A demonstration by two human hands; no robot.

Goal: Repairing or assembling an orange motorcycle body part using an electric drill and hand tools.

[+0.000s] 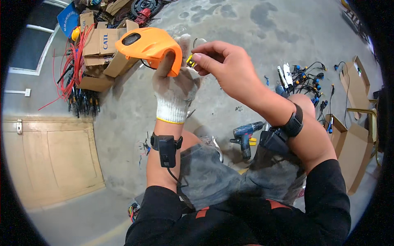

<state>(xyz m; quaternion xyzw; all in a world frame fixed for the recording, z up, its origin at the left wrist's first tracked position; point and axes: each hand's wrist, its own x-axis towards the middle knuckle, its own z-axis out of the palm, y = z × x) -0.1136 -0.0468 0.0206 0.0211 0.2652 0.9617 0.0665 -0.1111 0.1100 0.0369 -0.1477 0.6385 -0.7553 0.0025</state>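
My left hand (174, 88), in a soiled white knit glove, grips an orange plastic housing (144, 44) with a dark oval window. A thin black wire loops below the housing. Just right of it, my bare right hand (211, 63) pinches a small yellow-and-black piece (189, 61), partly hidden by my fingers, with a dark wire rising above it. The yellow piece is close to the gloved fingers; I cannot tell whether they touch it.
Cardboard boxes (93, 41) and red cables (69, 69) pile up at upper left. A cordless drill (246, 135) lies on the floor between my legs. Black connector cables (316, 90) and open cartons (355, 151) are at right. A beige door (49, 164) stands at left.
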